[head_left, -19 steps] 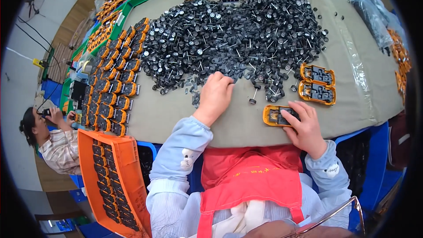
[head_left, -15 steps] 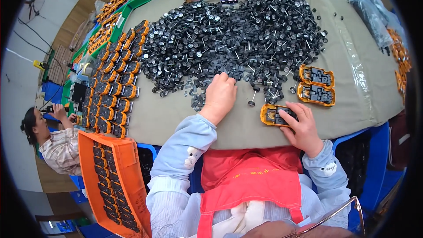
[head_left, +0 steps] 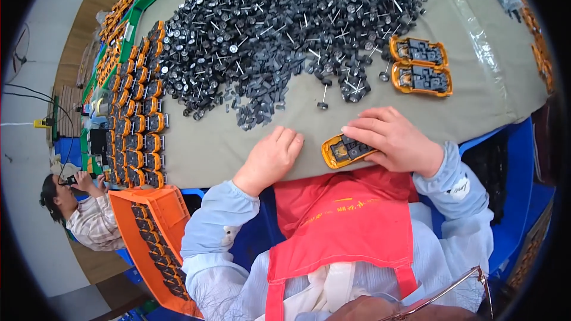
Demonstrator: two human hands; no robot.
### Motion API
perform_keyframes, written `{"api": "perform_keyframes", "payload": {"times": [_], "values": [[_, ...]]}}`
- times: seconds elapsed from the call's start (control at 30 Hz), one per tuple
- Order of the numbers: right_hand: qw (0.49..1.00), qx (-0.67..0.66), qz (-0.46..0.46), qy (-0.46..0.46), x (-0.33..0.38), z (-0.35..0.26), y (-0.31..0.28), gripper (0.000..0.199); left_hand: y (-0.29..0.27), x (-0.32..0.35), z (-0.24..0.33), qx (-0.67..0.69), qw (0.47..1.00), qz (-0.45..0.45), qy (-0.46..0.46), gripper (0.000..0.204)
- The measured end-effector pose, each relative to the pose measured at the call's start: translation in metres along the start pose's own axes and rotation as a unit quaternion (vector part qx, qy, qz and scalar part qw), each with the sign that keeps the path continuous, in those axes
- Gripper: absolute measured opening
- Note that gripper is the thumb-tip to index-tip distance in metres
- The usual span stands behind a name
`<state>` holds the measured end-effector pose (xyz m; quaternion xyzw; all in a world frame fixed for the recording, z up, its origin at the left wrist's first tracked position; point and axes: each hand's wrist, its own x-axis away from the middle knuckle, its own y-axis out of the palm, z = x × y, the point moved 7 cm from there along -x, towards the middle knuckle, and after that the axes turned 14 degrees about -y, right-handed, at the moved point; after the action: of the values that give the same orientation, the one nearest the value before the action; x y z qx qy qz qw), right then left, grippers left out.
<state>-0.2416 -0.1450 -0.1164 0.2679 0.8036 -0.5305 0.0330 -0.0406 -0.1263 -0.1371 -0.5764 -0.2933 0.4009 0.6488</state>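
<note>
My right hand (head_left: pixel 397 141) grips an orange toy car body (head_left: pixel 340 153) with a black underside facing up, at the table's near edge. Its fingers lie over the far end and the thumb is beneath. Just left of the car, my left hand (head_left: pixel 270 159) is closed, fingertips curled together; whatever is in it is too small or hidden to make out. Beyond the hands lies a heap of small black plastic pieces (head_left: pixel 267 86), with black wheels on metal axles (head_left: pixel 220 30) piled around it. Two more upturned toy car bodies (head_left: pixel 421 79) rest to the right of the heap.
Rows of orange and black car bodies with axles (head_left: pixel 137 125) stand at the left. An orange crate (head_left: pixel 172 214) holding more stands below them. A loose wheel axle (head_left: pixel 324 96) lies near the heap. Clear tape (head_left: pixel 485 53) runs along the cloth. Another person (head_left: pixel 89 220) sits far left.
My left hand has drawn back from the small black pieces toward me. My right hand has lifted the toy car and brought it left and nearer to me, tilting it. The view has tipped downward.
</note>
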Motion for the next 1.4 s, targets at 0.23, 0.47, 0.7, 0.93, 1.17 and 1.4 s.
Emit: {"api": "perform_keyframes", "payload": {"times": [0.23,0.47,0.7,0.93,1.17,1.4], "values": [[0.999,0.013,-0.037,-0.029,-0.023,0.001,0.012,0.079,-0.011,0.011,0.018,0.103,0.988,0.032,0.109,0.025],[0.997,0.005,-0.044,-0.055,-0.029,0.0,0.018,0.08,-0.011,0.003,0.024,0.076,0.979,-0.003,0.19,0.023],[0.997,-0.019,-0.033,-0.07,-0.026,0.008,0.018,0.082,-0.006,-0.015,0.03,0.074,0.964,-0.084,0.241,0.017],[0.996,-0.023,-0.04,-0.077,-0.029,0.004,0.017,0.08,-0.01,-0.01,0.032,0.084,0.951,-0.13,0.266,0.009],[0.996,-0.021,-0.052,-0.069,-0.037,-0.004,0.021,0.07,-0.007,0.01,0.034,0.048,0.967,-0.1,0.231,0.01],[0.999,0.035,-0.024,-0.014,-0.067,0.007,-0.004,0.036,-0.025,0.027,-0.024,0.106,0.982,0.133,0.078,0.013]]}}
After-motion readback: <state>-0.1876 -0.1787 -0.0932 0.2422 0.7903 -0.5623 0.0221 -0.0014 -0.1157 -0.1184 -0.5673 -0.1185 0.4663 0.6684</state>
